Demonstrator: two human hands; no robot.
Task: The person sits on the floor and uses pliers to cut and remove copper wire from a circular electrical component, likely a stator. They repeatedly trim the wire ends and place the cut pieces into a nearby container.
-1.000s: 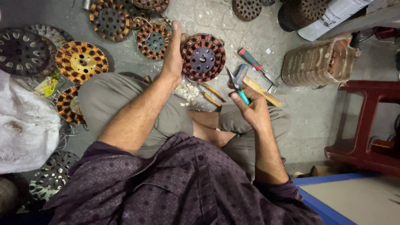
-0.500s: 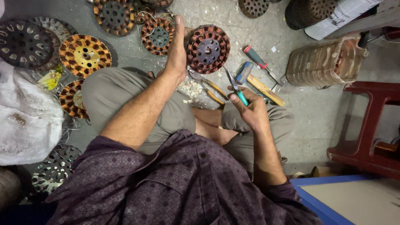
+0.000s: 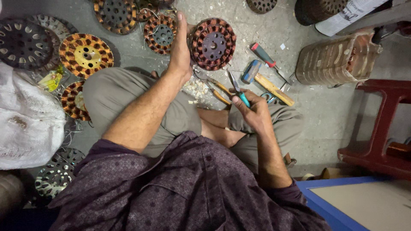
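Head view, left hand [image 3: 180, 51] still flat against wound stator [image 3: 212, 43], right hand [image 3: 252, 109] keeps gripping cutters [image 3: 238, 90]

Grey concrete floor [image 3: 265, 25]. Around the copper-wound stator [image 3: 212, 43]: more stators left, a screwdriver [image 3: 267, 57], hammer [image 3: 266, 81] and pliers [image 3: 212, 85] right and below.

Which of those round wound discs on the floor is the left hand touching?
The dark reddish disc beside the left hand; the others lie apart, further left.

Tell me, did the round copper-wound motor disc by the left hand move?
No. The round copper-wound motor disc keeps its place beside the wooden-handled hammer; only the camera shifted.
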